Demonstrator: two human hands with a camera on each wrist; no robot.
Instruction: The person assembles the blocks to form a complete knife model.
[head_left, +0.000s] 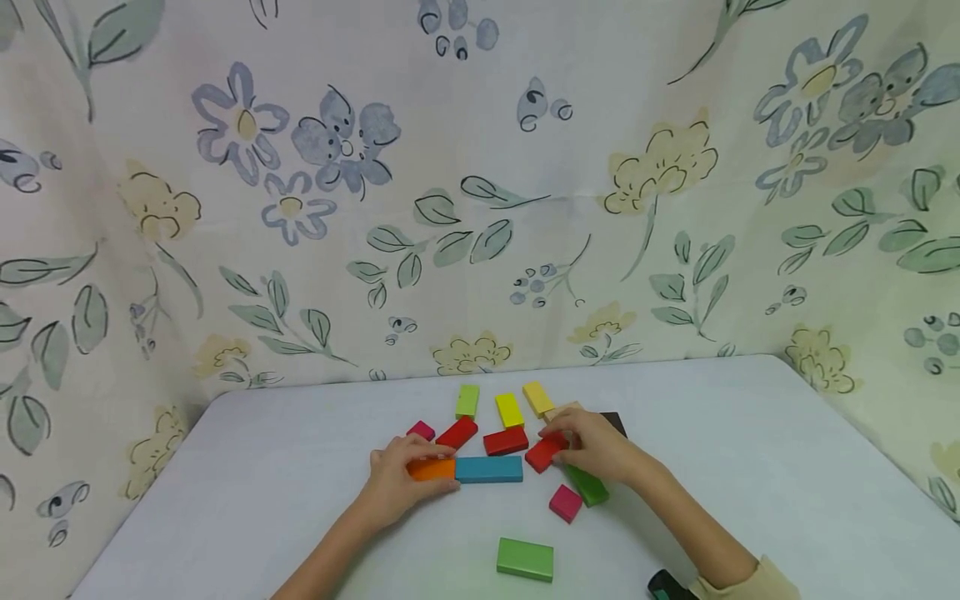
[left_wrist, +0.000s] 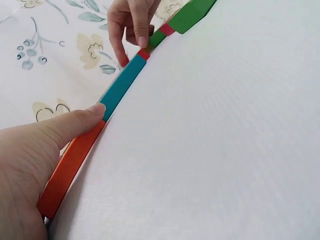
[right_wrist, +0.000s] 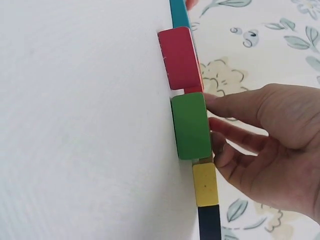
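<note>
My left hand (head_left: 392, 485) holds an orange block (head_left: 432, 470) lying on the table, thumb along the near side and fingers over the far side. End to end with it lies a blue block (head_left: 489, 470), and the left thumb tip (left_wrist: 98, 110) is at their joint. To the right, my right hand (head_left: 600, 443) pinches a red block (head_left: 546, 452) between thumb and fingers. Beneath that hand sits a dark green block (head_left: 587, 486), partly covered. In the right wrist view the fingers are behind the green block (right_wrist: 191, 126), so the red one is mostly hidden.
Two more red blocks (head_left: 506, 441) lie behind the blue one. Farther back are lime (head_left: 467, 401), yellow (head_left: 509, 410) and tan-yellow (head_left: 537, 398) blocks, with a black block (head_left: 615, 422) to the right. A magenta block (head_left: 566, 503) and a green block (head_left: 525, 559) lie nearer.
</note>
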